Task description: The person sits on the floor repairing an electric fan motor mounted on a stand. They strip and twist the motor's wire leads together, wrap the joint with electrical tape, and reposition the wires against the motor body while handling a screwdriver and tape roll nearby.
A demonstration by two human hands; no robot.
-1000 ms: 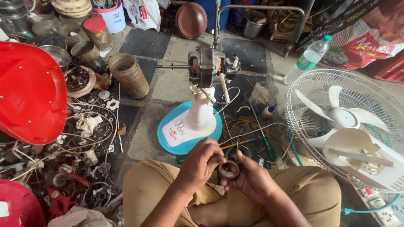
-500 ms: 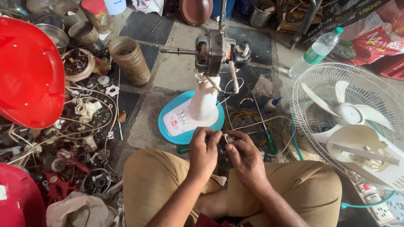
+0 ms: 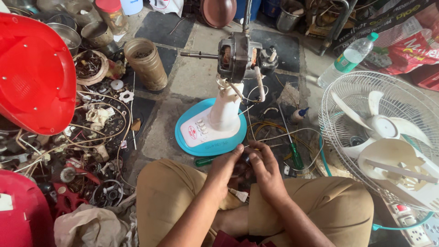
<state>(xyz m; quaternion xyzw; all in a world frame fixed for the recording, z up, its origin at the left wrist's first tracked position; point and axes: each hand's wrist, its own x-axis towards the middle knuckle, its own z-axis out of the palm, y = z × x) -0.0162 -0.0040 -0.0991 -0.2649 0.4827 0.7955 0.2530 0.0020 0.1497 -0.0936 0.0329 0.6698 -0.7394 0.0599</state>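
Between fingers of left hand (image 3: pixel 225 168) and right hand (image 3: pixel 265 170): small dark part (image 3: pixel 246 158), pinched from both sides. Second ago round ring sat exposed lower over lap; since then hands closed over it, moved up toward fan base (image 3: pixel 211 133). Green screwdriver (image 3: pixel 295 154) lay just right of right fingers, untouched.

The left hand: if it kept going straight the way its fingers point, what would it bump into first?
The left hand points up and right, at a small dark part held between both hands. It would probably meet that first, then the right hand. Depth is hard to judge here.
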